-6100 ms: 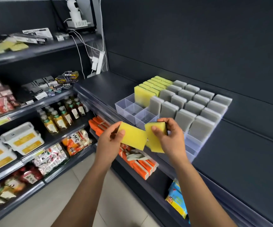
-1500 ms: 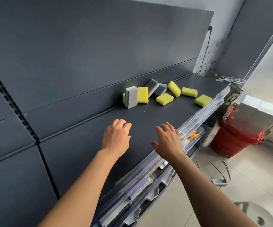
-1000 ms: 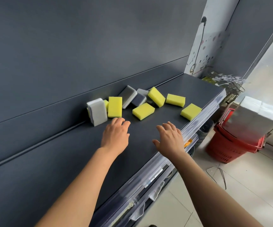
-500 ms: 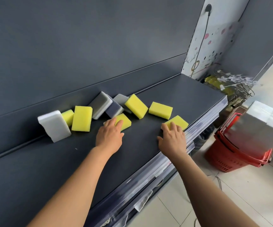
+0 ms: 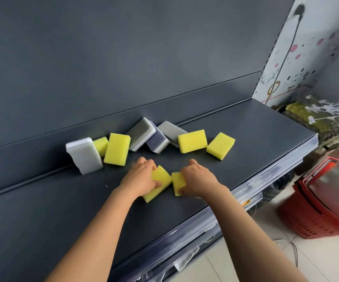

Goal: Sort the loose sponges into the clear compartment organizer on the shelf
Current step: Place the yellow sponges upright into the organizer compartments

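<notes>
Step in hand: double pick-up of loose sponges, centre of frame, on the dark grey metal shelf [image 5: 256, 143].

Left hand [image 5: 141, 180]: fingers [image 5: 149, 165] curled over the far edge of the left-held yellow rectangular foam sponge [image 5: 162, 176], thumb pressed on the near side; clamped on it. Right hand [image 5: 200, 179]: same pinch on the right-held yellow rectangular foam sponge [image 5: 177, 181], largely hidden under the palm. Inner corners of the two sponges touching or just apart; cannot tell which. Lifted clear of the shelf or resting on it: cannot tell either.

Not yet picked: row of loose yellow and grey foam sponges [image 5: 117, 149], upper centre, leaning along the back panel. Clear compartment organizer: not in view. Red plastic basket [image 5: 317, 210] on the floor, lower right, not part of the step.

Notes for doing it well (judgement):
- Squeeze only enough to hold; soft foam likely to buckle and slip out under a hard pinch.
- Separate the hands slightly before lifting, to avoid one sponge catching on the other.
- Lift straight up, then turn away; no dragging toward the front lip at lower right of the shelf.
- Keep the grip on the long sides, leaving one short end free for dropping on edge into a compartment.
- Keep yellow apart from grey when placing.
</notes>
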Demonstrator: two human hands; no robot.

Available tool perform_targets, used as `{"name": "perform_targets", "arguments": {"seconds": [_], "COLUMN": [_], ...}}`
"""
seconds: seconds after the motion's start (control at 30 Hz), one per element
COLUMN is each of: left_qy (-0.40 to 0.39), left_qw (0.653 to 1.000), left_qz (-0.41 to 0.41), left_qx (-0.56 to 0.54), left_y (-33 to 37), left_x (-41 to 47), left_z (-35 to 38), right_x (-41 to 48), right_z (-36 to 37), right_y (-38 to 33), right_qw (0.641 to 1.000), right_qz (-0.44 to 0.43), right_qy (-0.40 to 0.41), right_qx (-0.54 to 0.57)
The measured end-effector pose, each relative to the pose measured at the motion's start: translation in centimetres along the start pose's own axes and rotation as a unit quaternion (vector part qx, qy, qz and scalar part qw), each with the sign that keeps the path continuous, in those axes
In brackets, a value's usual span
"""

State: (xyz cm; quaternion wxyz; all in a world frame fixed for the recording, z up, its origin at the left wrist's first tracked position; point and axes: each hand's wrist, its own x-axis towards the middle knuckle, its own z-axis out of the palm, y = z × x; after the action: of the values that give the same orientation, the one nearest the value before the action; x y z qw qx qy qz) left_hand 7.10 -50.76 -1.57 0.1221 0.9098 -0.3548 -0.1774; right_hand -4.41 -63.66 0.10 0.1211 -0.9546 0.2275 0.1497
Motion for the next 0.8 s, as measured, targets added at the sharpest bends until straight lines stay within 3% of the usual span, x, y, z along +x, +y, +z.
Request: {"name": "perform_targets", "arguments": {"seconds": [0.13, 0.27, 0.57, 0.8], "left_qy": [-0.022, -0.028, 0.124, 0.214], "left_qw": [0.995, 0.981, 0.904, 0.839], "left_qz": [-0.021, -0.049, -0.114, -0.146], "left_qx": [-0.091, -0.184, -0.394, -0.479], "left_y": [-1.4, -3.6, -8.9, -13.5], "left_x": [-1.2, -2.6, -8.7, -16.7], "left_z": [-0.4, -0.4, -1.1, -2.3], "right_x": [0.6, 0.9, 0.9, -1.7], "right_z": [0.4, 0.7, 1.4, 2.9], "right_y": [-0.9, -2.2, -7.1, -14.7], "right_qw": [0.996, 0.996, 0.964, 0.922], "right_qz": [-0.045, -0.052, -0.126, -0.185], "right_qy": [0.058, 0.045, 0.068, 0.134], "right_qx": [-0.041, 0.060, 0.222, 0.311]}}
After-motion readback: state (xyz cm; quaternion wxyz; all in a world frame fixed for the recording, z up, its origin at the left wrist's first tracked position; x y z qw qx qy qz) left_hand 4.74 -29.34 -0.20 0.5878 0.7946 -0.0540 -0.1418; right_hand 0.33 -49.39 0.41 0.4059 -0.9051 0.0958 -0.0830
